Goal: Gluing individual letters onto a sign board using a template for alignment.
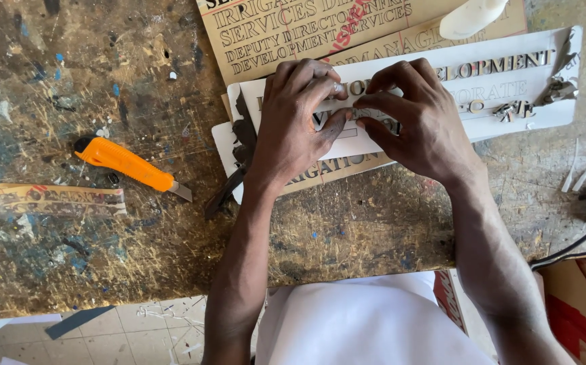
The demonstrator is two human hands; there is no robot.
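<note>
Your left hand (pixel 291 125) and right hand (pixel 411 118) pinch a small letter (pixel 350 115) on the white sheet (pixel 509 111); it looks thin and bendable, so grip its edges.

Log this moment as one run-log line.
left hand: pressing small cut-out letter | right hand: pinching same letter | under: white lettered sign panel | beside: orange utility knife | surface: paint-spattered wooden workbench
</note>
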